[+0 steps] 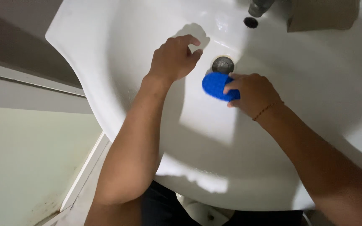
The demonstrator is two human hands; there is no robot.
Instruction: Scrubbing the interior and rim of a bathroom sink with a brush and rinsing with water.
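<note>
Blue sponge (215,86) is gripped by right hand (252,93) fingers beside drain (223,65) mid-scrub; left hand (174,57) rests loosely curled, empty, on sink (118,50).

The sink (118,54) looks like glazed white ceramic, smooth and glossy, with bright sheen near the drain (223,65), which is dull grey metal, as is the tap (258,7) above it. The blue sponge (214,86) under the right hand (252,94) has a rough, matt, knobbly surface, possibly woven plastic mesh, though the view is too soft to be sure.
</note>
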